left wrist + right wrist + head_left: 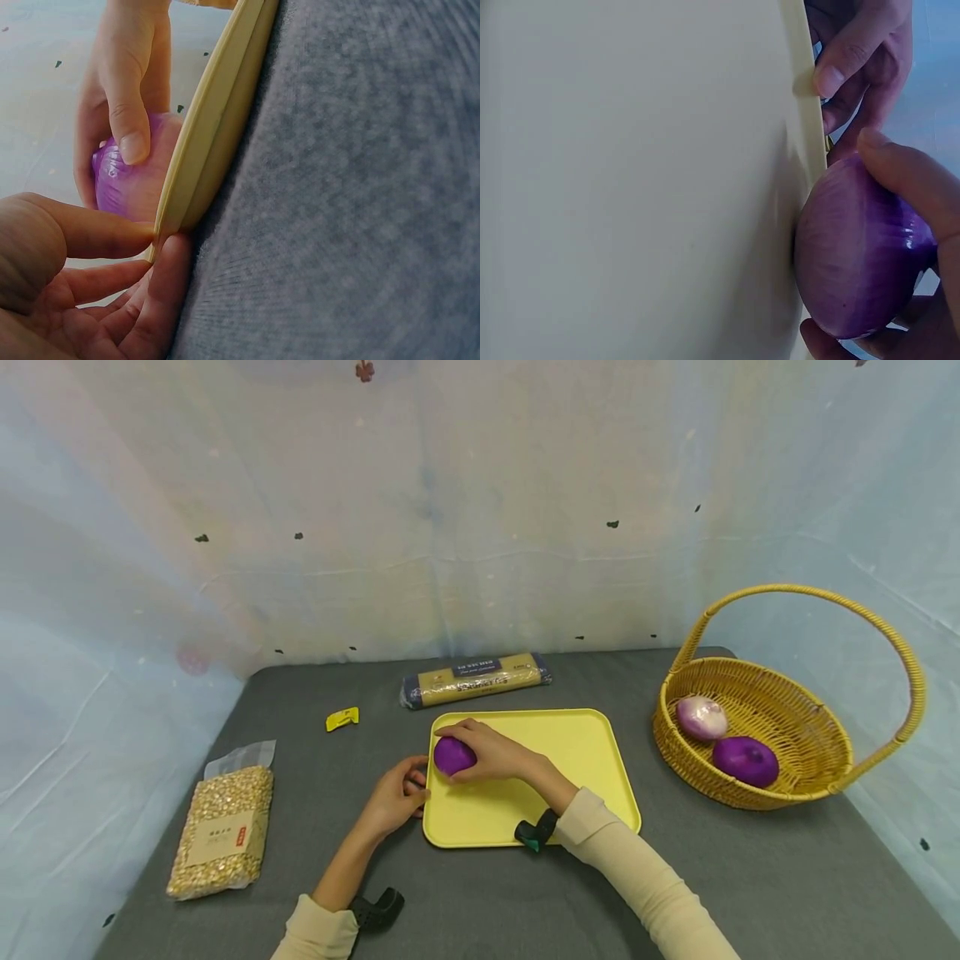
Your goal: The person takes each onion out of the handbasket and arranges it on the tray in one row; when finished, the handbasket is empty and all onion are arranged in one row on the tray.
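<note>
My right hand (491, 754) grips a purple onion (454, 757) at the left side of a yellow tray (555, 747). In the right wrist view the onion (859, 251) sits low against the tray's surface, the thumb on one side and fingers on the other. With thumb and fingers, my left hand (395, 797) pinches the tray's left rim. The left wrist view shows the left thumb over the rim (199, 135) and fingertips under it.
A wicker basket (678, 760) at the right holds a pale purple onion (702, 718) and a dark purple one (746, 761). Behind the tray lies a spaghetti pack (480, 680). Left of it are a small yellow wrapped piece (342, 719) and a bag of corn kernels (225, 827).
</note>
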The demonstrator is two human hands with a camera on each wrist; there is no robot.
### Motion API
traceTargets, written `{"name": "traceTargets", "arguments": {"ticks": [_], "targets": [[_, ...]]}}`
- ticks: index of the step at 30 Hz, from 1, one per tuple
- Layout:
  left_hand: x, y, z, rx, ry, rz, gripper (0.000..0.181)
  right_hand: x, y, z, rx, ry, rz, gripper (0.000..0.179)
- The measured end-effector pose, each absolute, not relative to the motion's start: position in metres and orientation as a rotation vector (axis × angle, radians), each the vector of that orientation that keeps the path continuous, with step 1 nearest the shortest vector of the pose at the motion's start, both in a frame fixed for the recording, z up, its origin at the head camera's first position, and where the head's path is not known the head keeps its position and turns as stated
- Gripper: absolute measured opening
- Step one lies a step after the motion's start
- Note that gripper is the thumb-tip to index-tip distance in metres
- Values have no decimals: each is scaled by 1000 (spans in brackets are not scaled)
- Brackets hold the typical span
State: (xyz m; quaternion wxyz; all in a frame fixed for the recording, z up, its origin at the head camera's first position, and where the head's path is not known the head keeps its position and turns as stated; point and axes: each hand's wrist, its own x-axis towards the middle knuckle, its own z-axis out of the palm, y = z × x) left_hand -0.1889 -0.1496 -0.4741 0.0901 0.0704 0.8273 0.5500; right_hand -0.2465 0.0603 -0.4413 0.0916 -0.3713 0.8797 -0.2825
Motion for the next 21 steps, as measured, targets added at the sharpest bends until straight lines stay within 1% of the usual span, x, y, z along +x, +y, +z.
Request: {"name": "traceTargets", "arguments": {"ticks": [9,16,21], "targets": [[-188,-149,-475,213,2475,1633,49,-246,60,-442,-1087,2603,-863,76],[-187,-149,-473,224,2471,1641,48,-247,60,-443,-1073,2612,-866,86],[-187,-149,-472,227,2460,1660,48,-247,60,-441,-1077,2614,-876,88]]}}
